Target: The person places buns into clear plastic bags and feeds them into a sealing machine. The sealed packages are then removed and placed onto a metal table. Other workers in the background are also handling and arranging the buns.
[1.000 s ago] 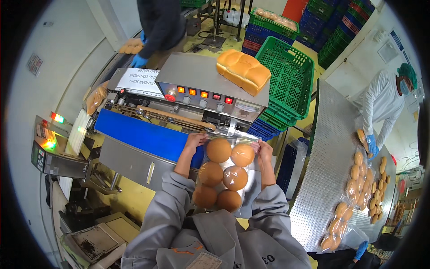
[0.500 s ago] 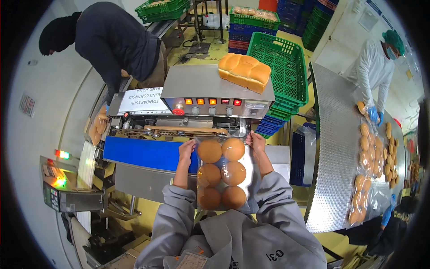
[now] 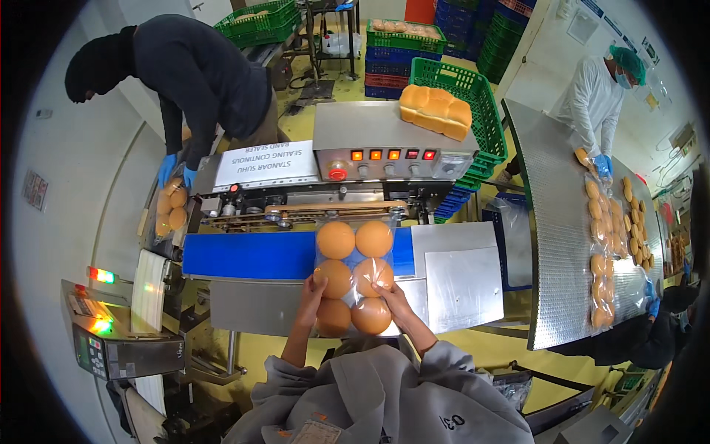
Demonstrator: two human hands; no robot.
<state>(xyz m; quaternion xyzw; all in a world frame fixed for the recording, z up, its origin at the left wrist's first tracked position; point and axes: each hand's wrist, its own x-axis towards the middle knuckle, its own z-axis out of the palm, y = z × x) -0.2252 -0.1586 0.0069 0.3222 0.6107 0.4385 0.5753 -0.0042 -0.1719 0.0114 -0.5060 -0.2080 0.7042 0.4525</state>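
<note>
A clear plastic bag of round buns [image 3: 353,277], in two rows, lies partly over the blue conveyor belt [image 3: 248,256] and partly over its near edge. My left hand [image 3: 311,297] grips the bag's left side by the middle buns. On the opposite side my right hand [image 3: 392,302] holds it, fingers against the lower right buns. The bag's far end reaches the tan sealing band [image 3: 333,209] of the band sealer [image 3: 388,166]. Whether the band has caught the bag's edge, I cannot tell.
A bread loaf [image 3: 436,111] sits on the sealer. Green crates [image 3: 488,111] stand behind it. At left, a co-worker's blue gloves [image 3: 168,172] handle another bag of buns [image 3: 171,207]. A metal table [image 3: 551,281] with bagged buns is at right, beside another co-worker [image 3: 597,111].
My hands have moved from the bag's far corners down to its sides nearer me. The bag has shifted onto the belt, and my view has swung left. The left co-worker's gloves now show.
</note>
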